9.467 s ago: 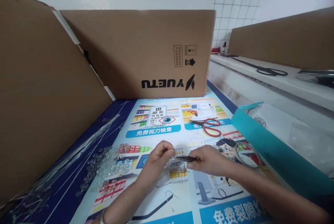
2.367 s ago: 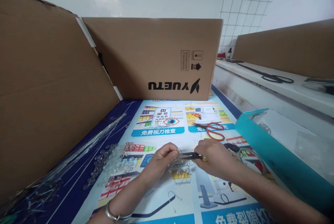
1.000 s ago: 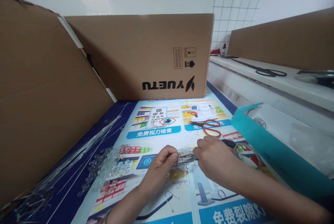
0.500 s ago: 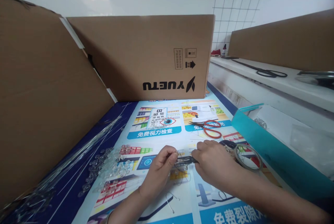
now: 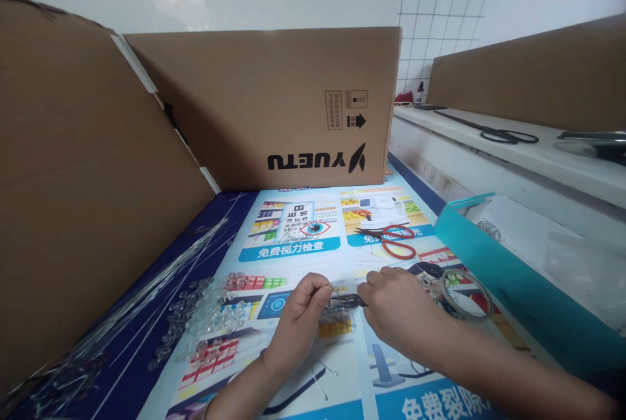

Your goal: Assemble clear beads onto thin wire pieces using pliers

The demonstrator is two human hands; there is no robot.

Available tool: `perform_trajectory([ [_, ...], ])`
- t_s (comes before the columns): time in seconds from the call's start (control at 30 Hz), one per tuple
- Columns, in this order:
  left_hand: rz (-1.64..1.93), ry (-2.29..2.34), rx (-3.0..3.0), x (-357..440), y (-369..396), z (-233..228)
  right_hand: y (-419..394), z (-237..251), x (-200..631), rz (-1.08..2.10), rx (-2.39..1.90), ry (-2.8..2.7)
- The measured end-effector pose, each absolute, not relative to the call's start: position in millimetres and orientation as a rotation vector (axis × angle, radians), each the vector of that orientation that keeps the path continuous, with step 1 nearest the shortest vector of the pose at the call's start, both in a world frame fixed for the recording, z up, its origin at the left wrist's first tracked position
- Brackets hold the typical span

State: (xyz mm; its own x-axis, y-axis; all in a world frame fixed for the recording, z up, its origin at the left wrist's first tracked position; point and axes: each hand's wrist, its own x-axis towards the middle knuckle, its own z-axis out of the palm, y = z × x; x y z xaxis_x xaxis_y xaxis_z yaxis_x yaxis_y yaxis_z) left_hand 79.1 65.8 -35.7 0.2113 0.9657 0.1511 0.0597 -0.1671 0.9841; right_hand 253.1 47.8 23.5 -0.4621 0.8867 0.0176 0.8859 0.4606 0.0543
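Observation:
Low over the middle of the printed sheet, my left hand (image 5: 299, 312) is closed in a pinch on thin wire (image 5: 334, 288). My right hand (image 5: 398, 306) grips a pair of dark pliers (image 5: 351, 300), with the handles mostly hidden in the palm. The plier jaws point left and meet the wire work beside my left fingertips. Fine wire loops hang below the jaws, too small to make out fully. Short wire pins (image 5: 320, 383) with small tips lie on the sheet under my hands. Clear round beads (image 5: 208, 315) are spread to the left.
Long thin wires (image 5: 161, 270) lie along the left cardboard panel (image 5: 98, 165). Red-handled scissors (image 5: 398, 242) rest beyond my right hand, near a ring-shaped roll (image 5: 468, 295). A teal box (image 5: 508, 289) stands at right. Another cardboard box (image 5: 274, 100) closes the back. Black scissors (image 5: 506, 136) lie on the ledge.
Both hands stay nearly in place, still holding the wire and the pliers. My right hand and the pliers have shifted very slightly left.

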Motion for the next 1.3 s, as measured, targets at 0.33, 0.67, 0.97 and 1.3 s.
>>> perform_trajectory([
  [0.33,1.152,1.032,1.466,80.5,65.3,-34.8,49.7,31.0,255.0,0.032,1.671,2.637],
  [0.67,1.123,1.001,1.396,81.9,64.5,-35.0,49.8,34.9,256.3,-0.031,1.635,2.655],
  [0.97,1.101,0.903,1.222,86.0,61.6,-33.3,47.8,26.4,255.3,0.072,1.604,2.714],
  [1.3,1.113,0.935,1.21,87.6,61.8,-34.6,45.8,19.9,250.1,0.178,1.593,2.7],
])
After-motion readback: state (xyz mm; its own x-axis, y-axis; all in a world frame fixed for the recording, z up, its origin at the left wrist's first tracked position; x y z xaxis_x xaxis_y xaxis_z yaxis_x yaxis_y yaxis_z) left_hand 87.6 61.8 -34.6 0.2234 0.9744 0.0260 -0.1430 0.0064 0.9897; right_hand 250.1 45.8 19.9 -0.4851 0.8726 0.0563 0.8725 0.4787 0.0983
